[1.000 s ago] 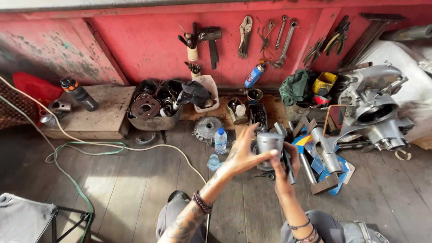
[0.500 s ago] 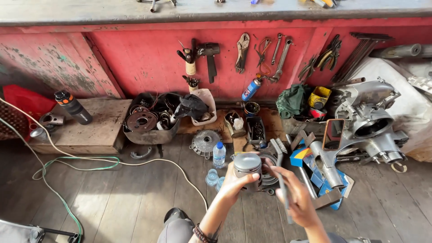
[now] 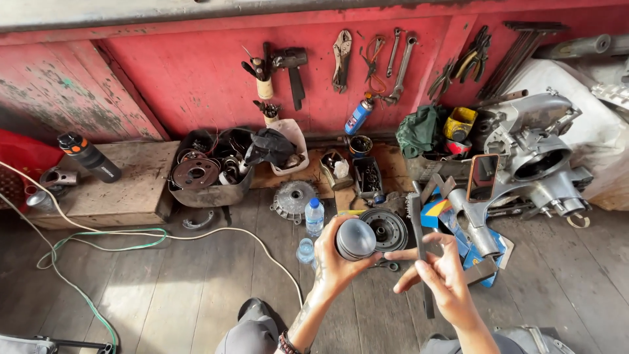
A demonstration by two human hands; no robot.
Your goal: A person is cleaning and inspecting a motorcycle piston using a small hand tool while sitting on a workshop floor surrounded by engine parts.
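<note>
1. Gripping a grey domed metal cylinder (image 3: 356, 238), the left hand (image 3: 335, 257) wraps its fingers round the part's side, domed end turned toward the camera, above the wooden floor (image 3: 164, 295) at near centre.
2. Right hand (image 3: 440, 274): fingers curled round a long, flat dark tool (image 3: 419, 242), held roughly upright just right of the cylinder; hand and cylinder stay apart.
3. Directly beyond the cylinder, on the floor: a round ribbed dark disc (image 3: 386, 229); to its left a clear plastic water bottle (image 3: 314, 217) and a finned grey round casting (image 3: 293, 198).
4. Far left: a low wooden block (image 3: 124, 190) bearing a black flask (image 3: 90, 157) laid on its side; a white cable (image 3: 131, 234) and a green cable (image 3: 85, 249) run across the floor near it.
5. Centre far: a metal tub (image 3: 209, 194) of round parts and a black rag.
6. Right: a large grey engine casing (image 3: 537, 157) with a phone (image 3: 483, 177) leaning on it.
7. Far wall, red (image 3: 196, 78): pliers, spanners and a hammer hang in a row.
</note>
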